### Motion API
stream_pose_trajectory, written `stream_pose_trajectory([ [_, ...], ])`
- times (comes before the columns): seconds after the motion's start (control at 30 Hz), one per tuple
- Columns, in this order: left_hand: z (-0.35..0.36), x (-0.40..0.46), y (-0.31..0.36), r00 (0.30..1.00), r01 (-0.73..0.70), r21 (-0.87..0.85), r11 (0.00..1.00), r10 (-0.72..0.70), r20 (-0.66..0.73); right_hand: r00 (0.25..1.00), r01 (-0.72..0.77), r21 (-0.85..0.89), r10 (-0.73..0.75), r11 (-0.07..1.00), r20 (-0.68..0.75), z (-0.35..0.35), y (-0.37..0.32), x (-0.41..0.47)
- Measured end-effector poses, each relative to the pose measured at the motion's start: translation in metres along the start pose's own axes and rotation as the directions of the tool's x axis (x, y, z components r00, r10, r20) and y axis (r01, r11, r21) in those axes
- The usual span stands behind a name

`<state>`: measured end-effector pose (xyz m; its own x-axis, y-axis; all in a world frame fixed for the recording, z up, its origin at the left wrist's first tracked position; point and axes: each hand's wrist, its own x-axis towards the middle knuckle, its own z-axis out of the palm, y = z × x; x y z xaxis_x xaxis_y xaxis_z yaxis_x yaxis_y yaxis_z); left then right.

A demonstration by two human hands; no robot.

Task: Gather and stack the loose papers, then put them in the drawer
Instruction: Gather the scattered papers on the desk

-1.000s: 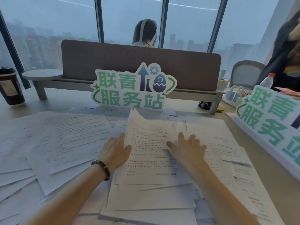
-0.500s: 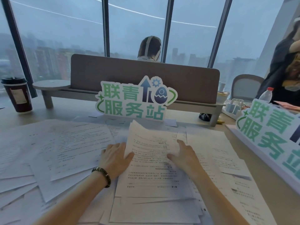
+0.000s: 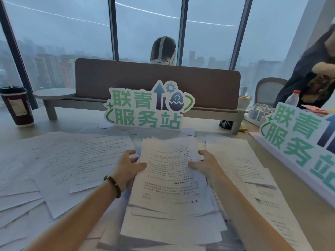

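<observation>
A stack of printed white papers (image 3: 168,174) is lifted a little off the desk in front of me. My left hand (image 3: 126,169) grips its left edge, thumb on top. My right hand (image 3: 204,163) grips its right edge, thumb on top as well. Under and around the stack lie several loose sheets: a spread at the left (image 3: 59,163), more at the right (image 3: 244,163), and an untidy pile at the near edge (image 3: 172,230). No drawer is in view.
A green-lettered sign (image 3: 146,107) stands behind the papers; a second one (image 3: 297,140) leans at the right. A dark coffee cup (image 3: 17,105) stands far left. A desk divider (image 3: 157,84), a water bottle (image 3: 292,98) and two people are beyond.
Both hands went from resting flat on the papers to gripping the stack's side edges, and the stack has come up off the desk. The camera tilted upward.
</observation>
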<state>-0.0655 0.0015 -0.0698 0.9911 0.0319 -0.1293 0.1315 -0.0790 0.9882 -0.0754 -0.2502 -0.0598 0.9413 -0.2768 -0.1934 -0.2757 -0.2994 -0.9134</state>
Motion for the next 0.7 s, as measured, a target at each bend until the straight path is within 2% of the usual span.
stream_pose_trajectory([
  [0.03,-0.001,-0.001,0.001,0.998,0.053,-0.058,0.997,-0.051,0.040,1.000,0.001,0.011,-0.001,1.000,0.008,0.001,0.001,0.000],
  [0.13,-0.002,-0.005,0.003,0.966,0.152,-0.048,0.987,-0.138,0.220,1.000,0.023,-0.016,-0.023,1.000,0.008,0.006,-0.001,-0.005],
  [0.23,-0.005,-0.008,0.004,0.911,0.174,-0.064,0.983,-0.136,0.391,0.998,0.057,0.021,-0.057,0.998,-0.016,0.009,0.000,-0.006],
  [0.3,-0.006,-0.009,0.006,0.887,0.163,-0.064,0.985,-0.117,0.447,0.997,0.070,0.074,-0.067,0.995,-0.044,0.012,0.001,-0.006],
  [0.43,-0.010,-0.010,0.007,0.878,0.148,-0.078,0.986,-0.094,0.470,0.991,0.105,0.268,-0.078,0.958,-0.111,0.008,-0.004,-0.007],
  [0.5,-0.011,-0.010,0.007,0.883,0.128,-0.096,0.987,-0.069,0.464,0.996,0.065,0.369,-0.037,0.927,-0.081,0.002,-0.008,-0.007],
  [0.57,-0.011,-0.008,0.008,0.919,0.078,-0.115,0.990,-0.027,0.394,0.998,-0.024,0.411,-0.003,0.911,0.064,-0.004,-0.010,-0.009],
  [0.63,-0.009,-0.008,0.010,0.960,0.016,-0.132,0.991,0.022,0.281,0.975,-0.087,0.355,0.005,0.931,0.224,-0.004,-0.009,-0.014],
  [0.7,-0.006,-0.010,0.014,0.980,-0.079,-0.084,0.993,0.093,0.177,0.964,-0.026,0.267,-0.047,0.963,0.263,0.000,-0.004,-0.014],
])
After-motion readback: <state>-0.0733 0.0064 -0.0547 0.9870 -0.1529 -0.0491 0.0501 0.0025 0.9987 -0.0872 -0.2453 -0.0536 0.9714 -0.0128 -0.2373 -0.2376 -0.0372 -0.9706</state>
